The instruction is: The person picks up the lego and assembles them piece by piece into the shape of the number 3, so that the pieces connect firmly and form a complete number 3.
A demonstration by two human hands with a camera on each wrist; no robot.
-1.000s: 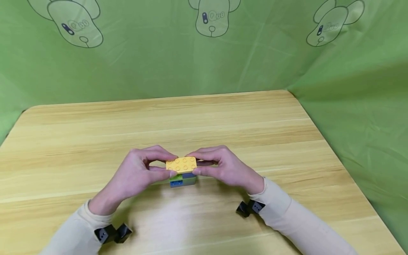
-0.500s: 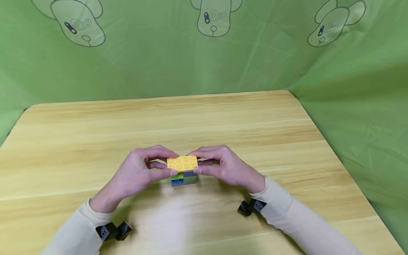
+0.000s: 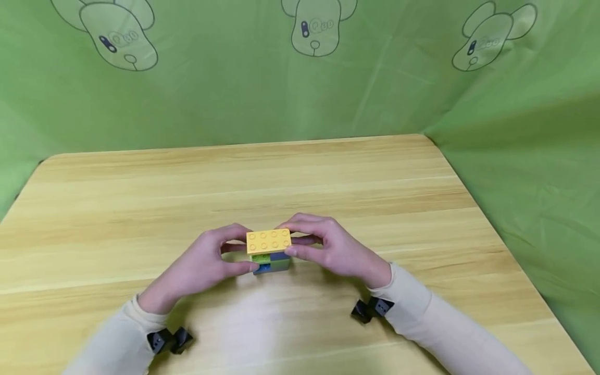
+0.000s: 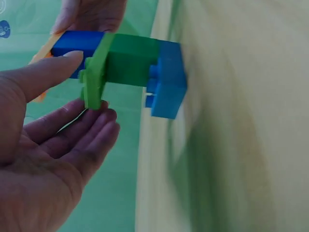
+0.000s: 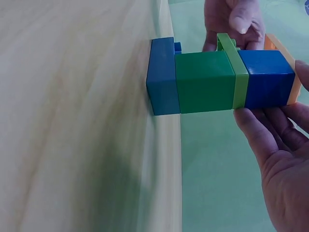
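Note:
A stack of toy building bricks stands upright on the table, topped by a yellow studded plate (image 3: 269, 240). Below it, the right wrist view shows a dark blue brick (image 5: 268, 77), a lime plate (image 5: 235, 72), a green brick (image 5: 205, 82) and a lighter blue brick (image 5: 163, 77) at the bottom. My right hand (image 3: 337, 245) pinches the yellow plate at its right end, thumb in front and fingers behind. My left hand (image 3: 201, 263) is spread around the stack's left side, thumb near the lime plate; in the left wrist view its fingers look apart from the bricks.
The wooden table (image 3: 351, 182) extends around the stack, with its far edge against a green curtain (image 3: 234, 104) printed with cartoon heads. Small black wrist cameras (image 3: 171, 341) hang beside both sleeves.
My left hand has come off the yellow plate, its thumb moving down beside the lower bricks and its fingers shifting slightly left. The right hand has kept its pinch. The stack stays put.

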